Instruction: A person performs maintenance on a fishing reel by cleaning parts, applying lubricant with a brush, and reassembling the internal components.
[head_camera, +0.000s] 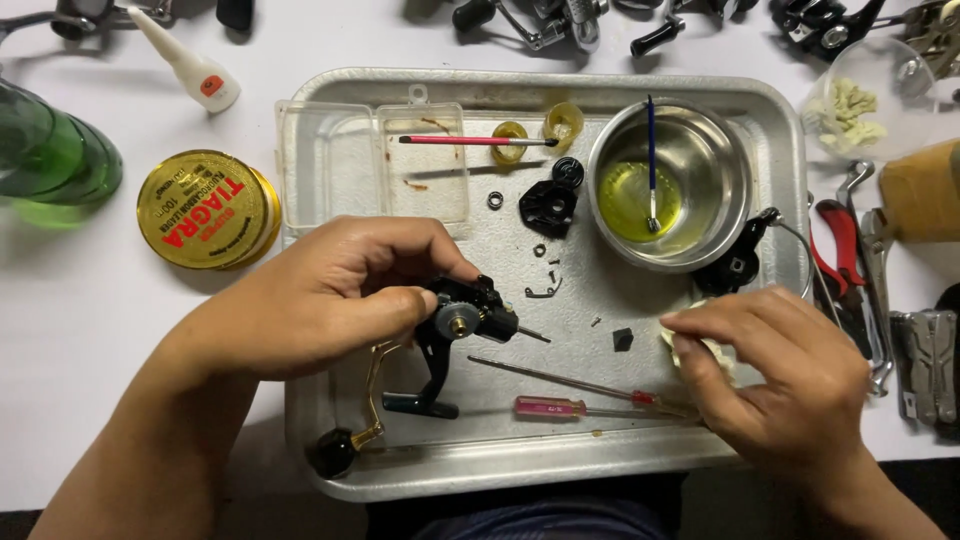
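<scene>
Metal tray (770, 120) on white tabletop (90, 300)

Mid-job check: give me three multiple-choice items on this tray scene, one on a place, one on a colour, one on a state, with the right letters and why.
1. Where does the blue-handled brush stand?
A. in the steel bowl
B. on the white table
C. in the clear plastic box

2. What colour is the handle of the small screwdriver at the front of the metal tray?
A. green
B. red
C. black

3. What is the left hand doing?
A. resting flat on the table
B. gripping the black reel body
C. holding the pliers

Answers: 1 A, its tip sits in the bowl's yellow liquid. 2 B, the handle is clear red. 3 B, the fingers close around the reel body above the tray.
</scene>
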